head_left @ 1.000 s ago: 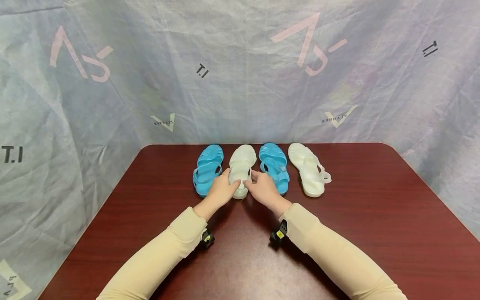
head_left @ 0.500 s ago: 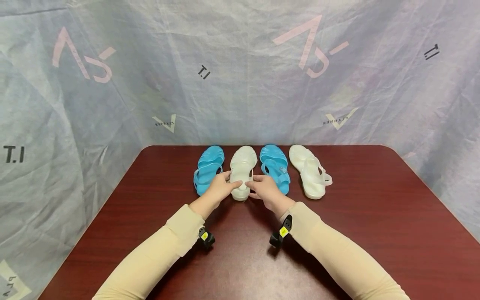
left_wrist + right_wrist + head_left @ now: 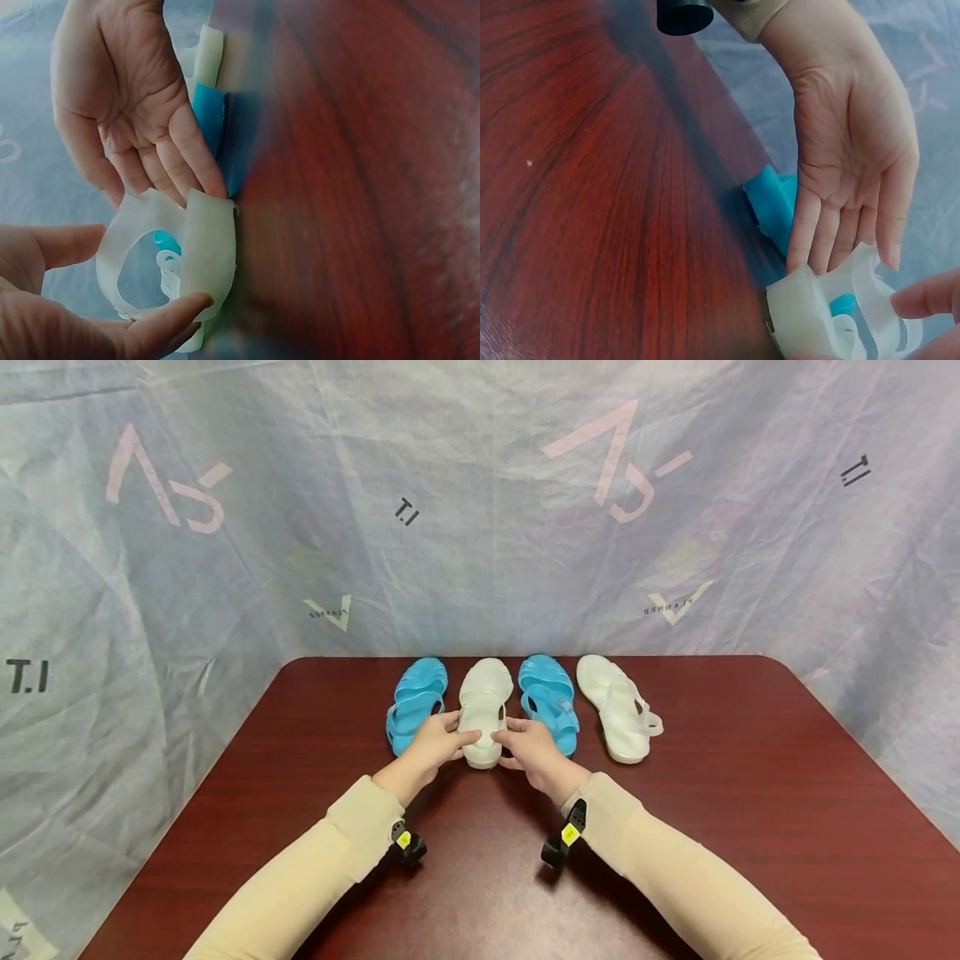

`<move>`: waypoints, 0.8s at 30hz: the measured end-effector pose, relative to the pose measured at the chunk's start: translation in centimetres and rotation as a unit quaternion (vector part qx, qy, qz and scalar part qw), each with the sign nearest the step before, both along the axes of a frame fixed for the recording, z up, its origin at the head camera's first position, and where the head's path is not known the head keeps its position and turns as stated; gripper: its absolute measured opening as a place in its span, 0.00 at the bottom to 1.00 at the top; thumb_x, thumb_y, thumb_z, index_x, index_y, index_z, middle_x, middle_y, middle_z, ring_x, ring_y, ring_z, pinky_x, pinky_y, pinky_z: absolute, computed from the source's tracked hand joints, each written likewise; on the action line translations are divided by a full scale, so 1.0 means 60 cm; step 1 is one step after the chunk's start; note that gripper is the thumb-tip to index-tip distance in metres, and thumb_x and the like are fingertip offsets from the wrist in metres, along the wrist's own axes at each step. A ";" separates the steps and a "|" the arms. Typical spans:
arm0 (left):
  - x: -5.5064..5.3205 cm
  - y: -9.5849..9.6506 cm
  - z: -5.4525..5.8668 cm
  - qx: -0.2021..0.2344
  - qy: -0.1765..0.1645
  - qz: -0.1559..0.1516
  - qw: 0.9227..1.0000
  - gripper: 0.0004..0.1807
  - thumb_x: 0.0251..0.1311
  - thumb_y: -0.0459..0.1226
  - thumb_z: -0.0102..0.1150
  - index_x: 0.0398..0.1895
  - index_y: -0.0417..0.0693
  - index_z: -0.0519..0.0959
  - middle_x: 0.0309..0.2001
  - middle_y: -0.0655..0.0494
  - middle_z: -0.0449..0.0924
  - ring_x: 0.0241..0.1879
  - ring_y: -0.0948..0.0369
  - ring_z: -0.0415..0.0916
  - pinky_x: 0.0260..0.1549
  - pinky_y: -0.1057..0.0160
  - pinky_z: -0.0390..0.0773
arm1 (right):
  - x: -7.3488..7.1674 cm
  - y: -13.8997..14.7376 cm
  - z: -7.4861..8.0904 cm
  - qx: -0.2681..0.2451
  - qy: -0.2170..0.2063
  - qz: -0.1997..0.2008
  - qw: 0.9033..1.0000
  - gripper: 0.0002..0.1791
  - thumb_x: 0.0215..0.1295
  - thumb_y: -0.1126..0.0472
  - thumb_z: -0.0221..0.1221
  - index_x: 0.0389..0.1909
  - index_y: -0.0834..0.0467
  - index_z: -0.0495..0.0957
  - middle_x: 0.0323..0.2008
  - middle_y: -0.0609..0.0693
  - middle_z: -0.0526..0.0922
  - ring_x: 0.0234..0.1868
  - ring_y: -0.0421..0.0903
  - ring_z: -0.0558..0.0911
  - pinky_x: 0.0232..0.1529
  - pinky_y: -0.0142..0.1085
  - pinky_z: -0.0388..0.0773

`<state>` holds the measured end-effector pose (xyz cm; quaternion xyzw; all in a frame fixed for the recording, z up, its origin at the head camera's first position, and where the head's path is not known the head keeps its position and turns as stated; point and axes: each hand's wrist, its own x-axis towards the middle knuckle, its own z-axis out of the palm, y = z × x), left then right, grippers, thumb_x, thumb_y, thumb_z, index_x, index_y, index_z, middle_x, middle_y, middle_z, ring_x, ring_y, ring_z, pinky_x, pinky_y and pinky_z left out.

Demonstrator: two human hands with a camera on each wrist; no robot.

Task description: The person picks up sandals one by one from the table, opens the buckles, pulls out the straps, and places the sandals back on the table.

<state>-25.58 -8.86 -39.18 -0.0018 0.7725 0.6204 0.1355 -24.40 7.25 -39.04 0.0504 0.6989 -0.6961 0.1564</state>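
Note:
A white jelly sandal [image 3: 482,714] lies toe-away near the table's far edge, second from the left in a row. At its left heel side is my left hand [image 3: 429,750], fingers extended along the edge and thumb over the heel part. On the opposite side my right hand [image 3: 534,752] mirrors this, its thumb at the heel strap. The left wrist view shows the sandal heel [image 3: 210,255] between the straight fingers of the right hand [image 3: 139,97] and those of the left hand [image 3: 52,319]. From the right wrist, the left hand's fingers [image 3: 821,236] touch the heel's edge.
A blue sandal [image 3: 422,681] lies to the left of the white one. To the right are another blue sandal [image 3: 547,681] and a white sandal [image 3: 621,718], slightly angled. The dark red table [image 3: 720,793] meets a grey printed cloth backdrop [image 3: 480,527].
The thumbs have spread slightly apart over the heel, and the right hand's fingers show more extended than before. The white sandal keeps its place in the row; the head view has tilted slightly.

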 end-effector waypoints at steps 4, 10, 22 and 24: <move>0.005 0.000 0.002 -0.003 -0.001 -0.001 1.000 0.35 0.66 0.34 0.57 0.73 0.35 0.56 0.71 0.39 0.61 0.64 0.49 0.69 0.59 0.49 0.74 | 0.002 0.004 0.002 -0.011 -0.005 0.008 1.000 0.32 0.71 0.65 0.51 0.72 0.70 0.53 0.70 0.65 0.60 0.67 0.58 0.68 0.63 0.53 0.71; 0.010 -0.003 0.004 -0.019 0.001 -0.010 1.000 0.36 0.66 0.36 0.57 0.73 0.35 0.55 0.70 0.39 0.62 0.64 0.49 0.70 0.58 0.49 0.76 | 0.002 0.009 -0.001 -0.029 -0.015 0.015 0.999 0.31 0.71 0.66 0.50 0.71 0.71 0.54 0.70 0.66 0.60 0.71 0.60 0.63 0.63 0.54 0.70; 0.023 -0.005 0.005 -0.014 -0.008 -0.015 1.000 0.37 0.66 0.36 0.58 0.74 0.35 0.54 0.71 0.39 0.60 0.65 0.48 0.69 0.58 0.48 0.75 | 0.011 0.010 -0.004 -0.055 -0.028 0.005 0.998 0.30 0.70 0.68 0.50 0.70 0.71 0.55 0.69 0.66 0.62 0.71 0.62 0.61 0.63 0.56 0.69; 0.024 -0.005 0.005 -0.016 -0.009 -0.016 1.000 0.37 0.66 0.37 0.57 0.74 0.35 0.54 0.71 0.39 0.60 0.65 0.48 0.69 0.57 0.48 0.75 | 0.012 0.012 -0.005 -0.056 -0.027 0.007 0.998 0.31 0.70 0.68 0.50 0.71 0.72 0.55 0.70 0.66 0.61 0.71 0.62 0.61 0.63 0.56 0.69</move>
